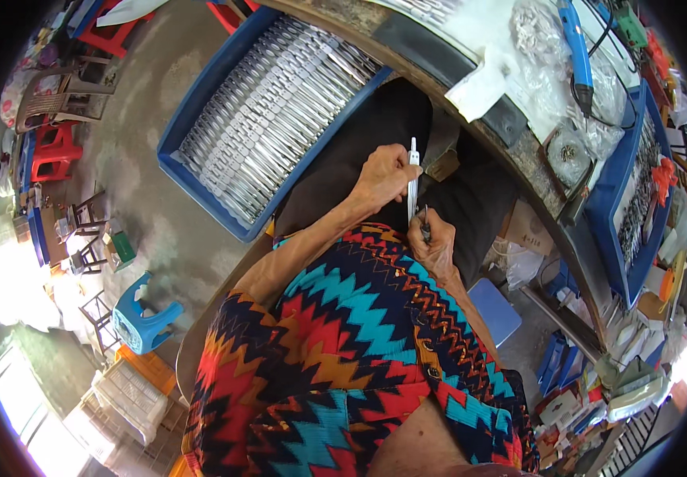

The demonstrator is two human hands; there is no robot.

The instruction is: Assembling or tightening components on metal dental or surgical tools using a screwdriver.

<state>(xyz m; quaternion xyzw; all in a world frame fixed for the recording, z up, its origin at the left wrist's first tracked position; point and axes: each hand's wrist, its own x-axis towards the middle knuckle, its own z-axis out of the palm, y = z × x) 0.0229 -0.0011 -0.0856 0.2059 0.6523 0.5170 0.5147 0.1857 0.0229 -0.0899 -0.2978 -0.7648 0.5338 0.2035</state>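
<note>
left hand [382, 176] holds white strip [413, 184], right hand [436, 246] below

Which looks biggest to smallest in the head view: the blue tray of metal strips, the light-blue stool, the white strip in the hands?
1. Blue tray, by far the largest.
2. Light-blue stool, though it stands farther off on the floor, so its true size is unsure.
3. White strip, thin, held in the left hand.

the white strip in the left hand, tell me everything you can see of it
The white strip is thin, narrow and long, apparently plastic, with a small nub at its top end. It stands nearly upright over the dark lap. The left hand pinches it near the top; the right hand meets its lower end with a small dark tool.
</note>
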